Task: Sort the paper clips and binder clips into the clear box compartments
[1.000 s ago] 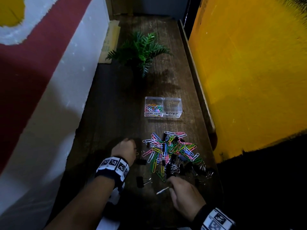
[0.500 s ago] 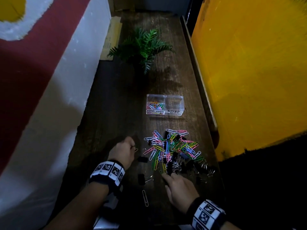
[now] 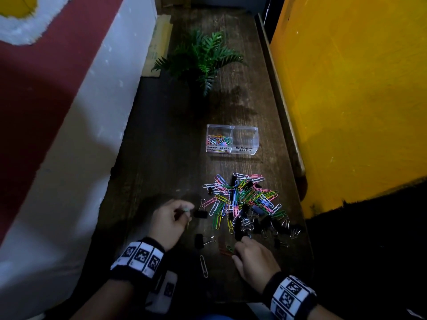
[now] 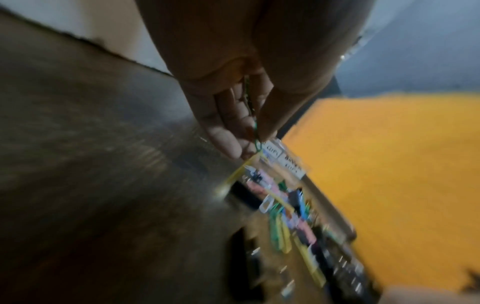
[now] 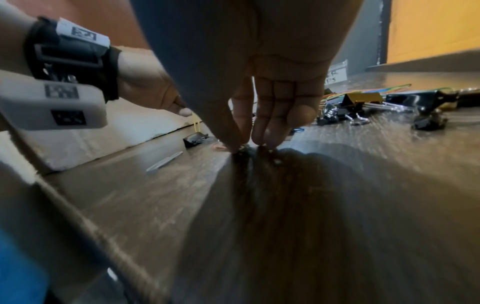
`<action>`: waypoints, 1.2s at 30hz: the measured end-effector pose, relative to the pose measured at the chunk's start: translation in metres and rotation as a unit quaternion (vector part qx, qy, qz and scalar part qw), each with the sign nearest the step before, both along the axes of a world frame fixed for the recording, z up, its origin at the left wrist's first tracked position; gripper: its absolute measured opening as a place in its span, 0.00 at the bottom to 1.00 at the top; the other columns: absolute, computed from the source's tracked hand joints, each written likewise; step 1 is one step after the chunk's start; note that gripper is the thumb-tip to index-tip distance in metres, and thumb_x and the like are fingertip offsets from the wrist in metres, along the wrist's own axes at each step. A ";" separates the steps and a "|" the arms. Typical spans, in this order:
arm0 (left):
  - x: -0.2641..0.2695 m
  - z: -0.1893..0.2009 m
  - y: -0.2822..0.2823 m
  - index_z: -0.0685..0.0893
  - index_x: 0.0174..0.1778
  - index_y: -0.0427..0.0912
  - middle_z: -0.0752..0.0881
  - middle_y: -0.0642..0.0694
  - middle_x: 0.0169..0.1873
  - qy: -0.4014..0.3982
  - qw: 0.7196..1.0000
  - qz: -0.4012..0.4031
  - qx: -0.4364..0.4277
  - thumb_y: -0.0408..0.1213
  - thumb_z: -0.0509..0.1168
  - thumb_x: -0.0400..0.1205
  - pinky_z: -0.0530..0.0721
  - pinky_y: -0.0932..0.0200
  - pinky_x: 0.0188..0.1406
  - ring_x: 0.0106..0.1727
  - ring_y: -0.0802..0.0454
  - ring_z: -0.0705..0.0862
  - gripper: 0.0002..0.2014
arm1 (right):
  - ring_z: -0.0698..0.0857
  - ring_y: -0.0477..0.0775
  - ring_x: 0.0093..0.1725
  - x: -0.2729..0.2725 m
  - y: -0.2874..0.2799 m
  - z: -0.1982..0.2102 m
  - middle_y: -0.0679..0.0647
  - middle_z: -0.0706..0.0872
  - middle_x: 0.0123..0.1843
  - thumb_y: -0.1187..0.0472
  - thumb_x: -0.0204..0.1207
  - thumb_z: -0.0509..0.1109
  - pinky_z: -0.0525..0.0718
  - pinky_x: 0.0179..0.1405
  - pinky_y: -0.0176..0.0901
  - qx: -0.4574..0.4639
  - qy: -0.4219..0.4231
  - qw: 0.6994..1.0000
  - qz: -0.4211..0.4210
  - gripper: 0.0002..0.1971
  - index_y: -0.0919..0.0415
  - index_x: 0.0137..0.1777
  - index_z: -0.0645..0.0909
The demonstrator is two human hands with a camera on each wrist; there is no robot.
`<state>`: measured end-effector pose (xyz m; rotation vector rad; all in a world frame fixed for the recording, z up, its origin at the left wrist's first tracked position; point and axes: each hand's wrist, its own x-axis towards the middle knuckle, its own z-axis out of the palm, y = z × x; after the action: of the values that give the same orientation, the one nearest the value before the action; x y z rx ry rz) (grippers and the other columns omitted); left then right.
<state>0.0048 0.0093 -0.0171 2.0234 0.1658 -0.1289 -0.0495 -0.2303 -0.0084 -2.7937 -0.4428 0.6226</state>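
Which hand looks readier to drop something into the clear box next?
Left, probably. The left hand already pinches thin coloured paper clips off the table, nearer the clear two-compartment box. The right hand is fingertips-down on the wooden table, apparently mid-pickup.

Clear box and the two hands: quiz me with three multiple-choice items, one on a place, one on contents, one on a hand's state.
1. Where does the clear box stand relative to the loose clip pile?
A. Beyond it, toward the plant
B. Nearer the person
C. On top of it

2. What lies in the compartment labelled for binder clips?
A. Coloured paper clips
B. Black binder clips
C. Nothing visible

3. What is the left hand doing?
A. Lying flat on the table
B. Pinching thin paper clips
C. Gripping the box

Answers: 1 A, the head view shows the box between pile and plant. 2 C, only the paper-clip side holds clips. 3 B, the left wrist view shows thin clips between thumb and fingers.
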 end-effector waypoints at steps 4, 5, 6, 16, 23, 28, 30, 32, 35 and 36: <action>0.006 -0.001 -0.003 0.87 0.39 0.58 0.87 0.56 0.42 0.018 0.999 -0.010 0.036 0.25 0.72 0.73 0.85 0.55 0.53 0.44 0.58 0.88 0.18 | 0.80 0.57 0.57 0.003 0.001 -0.003 0.53 0.80 0.55 0.58 0.78 0.62 0.76 0.56 0.48 0.025 0.007 1.000 -0.010 0.10 0.56 0.58 0.77; 0.005 -0.004 -0.002 0.86 0.39 0.59 0.86 0.57 0.42 0.013 0.996 -0.030 0.088 0.26 0.72 0.72 0.84 0.56 0.53 0.45 0.58 0.86 0.18 | 0.80 0.57 0.58 0.003 0.001 -0.004 0.53 0.80 0.56 0.58 0.78 0.62 0.77 0.56 0.48 0.027 0.008 1.000 -0.010 0.12 0.54 0.61 0.77; 0.004 -0.008 0.001 0.86 0.40 0.60 0.85 0.57 0.43 0.020 0.989 -0.054 0.139 0.27 0.72 0.72 0.85 0.56 0.52 0.46 0.58 0.86 0.17 | 0.81 0.57 0.57 0.004 0.000 -0.006 0.53 0.80 0.55 0.58 0.77 0.63 0.79 0.56 0.48 0.032 0.008 0.999 -0.009 0.14 0.53 0.62 0.78; -0.008 -0.007 0.002 0.79 0.59 0.62 0.75 0.56 0.55 0.107 0.932 -0.172 0.301 0.49 0.69 0.75 0.82 0.56 0.52 0.54 0.53 0.83 0.16 | 0.82 0.53 0.31 0.009 -0.003 -0.013 0.48 0.78 0.35 0.57 0.58 0.79 0.81 0.24 0.39 0.026 -0.025 0.998 0.043 0.11 0.52 0.34 0.78; 0.000 -0.008 -0.015 0.79 0.62 0.56 0.78 0.54 0.57 0.077 0.930 -0.193 0.305 0.38 0.67 0.77 0.81 0.56 0.55 0.57 0.50 0.81 0.18 | 0.80 0.46 0.30 0.011 -0.004 -0.005 0.42 0.78 0.32 0.51 0.53 0.82 0.78 0.27 0.36 0.000 -0.062 0.994 0.087 0.13 0.48 0.33 0.80; 0.009 -0.007 -0.013 0.79 0.59 0.58 0.82 0.57 0.52 0.089 0.928 -0.196 0.305 0.35 0.64 0.78 0.82 0.56 0.53 0.54 0.52 0.83 0.16 | 0.80 0.46 0.31 0.010 -0.008 -0.004 0.42 0.78 0.32 0.50 0.52 0.81 0.76 0.27 0.34 -0.009 -0.061 0.995 0.083 0.13 0.48 0.33 0.80; 0.011 -0.006 -0.011 0.78 0.58 0.59 0.81 0.57 0.51 0.088 0.926 -0.192 0.313 0.35 0.64 0.78 0.82 0.56 0.52 0.53 0.53 0.83 0.16 | 0.80 0.45 0.31 0.011 -0.009 -0.005 0.41 0.78 0.32 0.49 0.53 0.80 0.76 0.28 0.34 -0.011 -0.053 0.996 0.068 0.13 0.47 0.32 0.79; 0.014 -0.006 -0.009 0.79 0.57 0.59 0.82 0.57 0.49 0.078 0.934 -0.174 0.303 0.34 0.63 0.77 0.82 0.56 0.51 0.51 0.52 0.84 0.16 | 0.81 0.46 0.34 0.011 -0.012 -0.007 0.42 0.79 0.34 0.49 0.59 0.77 0.78 0.32 0.36 0.011 -0.050 0.998 0.046 0.10 0.48 0.34 0.79; 0.028 -0.002 -0.010 0.83 0.53 0.55 0.83 0.56 0.42 0.061 0.951 -0.143 0.266 0.33 0.65 0.76 0.83 0.56 0.50 0.47 0.52 0.85 0.14 | 0.81 0.50 0.48 0.015 -0.017 -0.011 0.47 0.82 0.45 0.52 0.75 0.65 0.76 0.49 0.41 0.057 -0.007 0.998 -0.003 0.06 0.51 0.47 0.81; 0.036 0.001 -0.012 0.84 0.51 0.53 0.84 0.55 0.41 0.047 0.958 -0.134 0.251 0.32 0.67 0.76 0.83 0.56 0.50 0.46 0.51 0.85 0.13 | 0.80 0.49 0.51 0.015 -0.019 -0.012 0.46 0.83 0.48 0.53 0.77 0.64 0.75 0.52 0.40 0.077 0.006 0.997 -0.019 0.07 0.52 0.50 0.81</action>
<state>0.0410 -0.0028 -0.0166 2.5424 -0.0240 -0.3874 -0.0349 -0.2492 -0.0200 -2.6456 -0.4147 0.5715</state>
